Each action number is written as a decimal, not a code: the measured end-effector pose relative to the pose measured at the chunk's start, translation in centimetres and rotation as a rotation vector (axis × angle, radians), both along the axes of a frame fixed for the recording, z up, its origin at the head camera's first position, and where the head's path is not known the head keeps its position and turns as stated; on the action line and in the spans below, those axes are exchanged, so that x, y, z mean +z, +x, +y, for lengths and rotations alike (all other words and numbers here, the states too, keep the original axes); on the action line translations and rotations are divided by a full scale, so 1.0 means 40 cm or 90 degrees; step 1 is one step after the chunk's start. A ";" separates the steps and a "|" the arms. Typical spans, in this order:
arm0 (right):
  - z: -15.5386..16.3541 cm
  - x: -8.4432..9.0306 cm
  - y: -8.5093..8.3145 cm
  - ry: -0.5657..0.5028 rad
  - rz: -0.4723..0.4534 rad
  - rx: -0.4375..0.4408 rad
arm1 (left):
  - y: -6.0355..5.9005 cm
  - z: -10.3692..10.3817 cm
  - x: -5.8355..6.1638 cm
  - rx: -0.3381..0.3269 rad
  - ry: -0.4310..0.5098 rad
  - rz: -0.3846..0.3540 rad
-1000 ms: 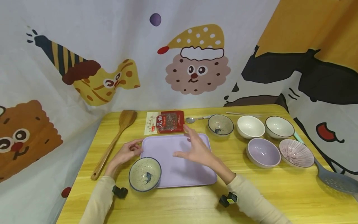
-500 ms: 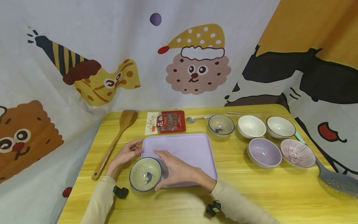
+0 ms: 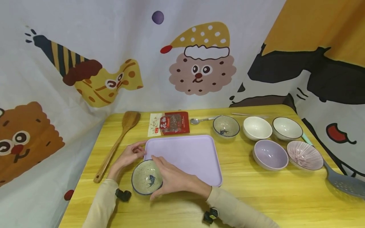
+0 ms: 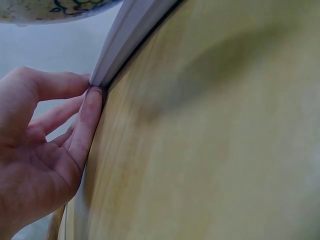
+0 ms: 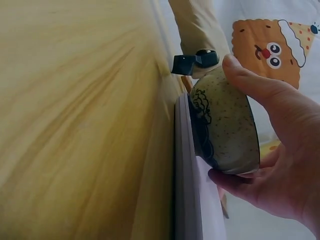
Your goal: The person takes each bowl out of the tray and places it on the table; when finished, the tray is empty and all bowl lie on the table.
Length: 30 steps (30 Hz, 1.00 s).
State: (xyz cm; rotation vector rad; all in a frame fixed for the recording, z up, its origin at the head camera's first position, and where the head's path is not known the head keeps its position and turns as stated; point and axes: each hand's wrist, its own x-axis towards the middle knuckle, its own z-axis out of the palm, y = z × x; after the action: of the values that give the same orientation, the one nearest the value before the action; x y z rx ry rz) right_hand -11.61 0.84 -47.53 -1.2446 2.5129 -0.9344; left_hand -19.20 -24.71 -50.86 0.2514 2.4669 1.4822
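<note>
A speckled bowl [image 3: 144, 179] with a blue fish inside sits over the near left corner of the lilac tray [image 3: 194, 155]. My right hand [image 3: 175, 179] grips this bowl from its right side. In the right wrist view, thumb and fingers span the bowl's outer wall [image 5: 227, 125], and the tray's edge [image 5: 187, 165] shows beside it. At the tray's far left corner is my left hand [image 3: 131, 155]. Seen from the left wrist, its thumb and a finger [image 4: 90, 107] pinch the tray rim [image 4: 117, 47].
Left of the tray lies a wooden spatula [image 3: 119, 142]. Behind it are a red spice packet [image 3: 174, 123] and a spoon [image 3: 196, 121]. A second fish bowl [image 3: 226, 125], a white bowl [image 3: 256, 126], a lilac bowl [image 3: 269, 153] and others stand right; a grey skimmer [image 3: 345, 183] lies beyond.
My right hand has moved left from over the tray to the fish bowl and taken hold of its right side. The left hand stays at the tray's edge.
</note>
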 end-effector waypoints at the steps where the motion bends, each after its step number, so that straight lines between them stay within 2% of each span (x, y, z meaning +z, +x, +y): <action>1: 0.000 -0.001 0.000 -0.005 -0.002 -0.002 | 0.001 0.001 0.001 0.002 -0.004 -0.001; 7: 0.000 -0.011 -0.001 -0.062 -0.017 -0.023 | -0.001 0.007 0.002 0.008 -0.026 0.000; 16: 0.015 -0.024 0.002 -0.107 0.007 -0.050 | 0.002 0.007 0.007 0.004 -0.024 0.011; 25: 0.041 -0.011 -0.001 -0.152 0.030 -0.082 | 0.003 0.003 0.009 0.007 -0.007 0.002; 30: 0.063 -0.002 -0.005 -0.148 0.015 -0.112 | 0.003 0.003 0.007 0.005 0.004 0.005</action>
State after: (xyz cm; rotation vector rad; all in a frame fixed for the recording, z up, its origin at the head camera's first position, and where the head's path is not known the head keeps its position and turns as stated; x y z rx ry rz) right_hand -11.79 3.37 -47.59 -1.1125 2.6260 -1.2908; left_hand -19.08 -24.59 -50.58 0.2495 2.4723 1.4940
